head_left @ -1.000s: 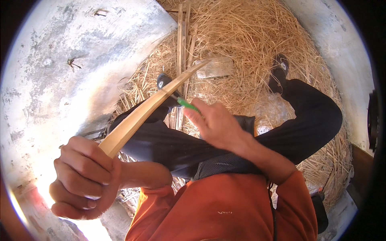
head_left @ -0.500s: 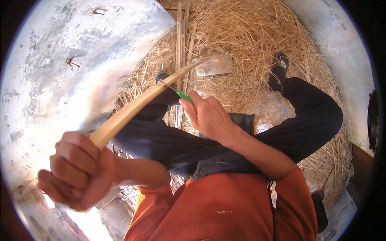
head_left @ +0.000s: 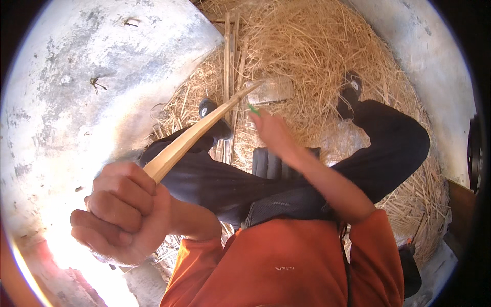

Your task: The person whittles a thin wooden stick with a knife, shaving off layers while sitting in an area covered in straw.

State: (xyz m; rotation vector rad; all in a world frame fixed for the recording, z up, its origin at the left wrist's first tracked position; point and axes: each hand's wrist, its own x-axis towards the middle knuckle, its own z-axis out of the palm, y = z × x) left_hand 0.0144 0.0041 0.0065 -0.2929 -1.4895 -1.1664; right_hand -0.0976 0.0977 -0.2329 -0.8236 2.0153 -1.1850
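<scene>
Wood strip point(head_left: 201, 127) tapers from clenched left hand point(head_left: 123, 210), near left; right hand point(head_left: 273, 133), apart, clasps green handle point(head_left: 253, 109) farther right

Left of two head-worn fisheye cameras looks steeply down from above the wearer's orange shirt point(head_left: 286, 256), close over the left hand point(head_left: 125, 212), taking in the floor point(head_left: 341, 140) to its right edge at the pale wall point(head_left: 442, 97)

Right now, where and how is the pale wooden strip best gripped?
Probably the wooden strip's thick near end, in a full wrap from the person's left, as the left hand holds it. The strip narrows to a thin far tip, and the right hand, with a green handle, is to the right of that far part.
</scene>
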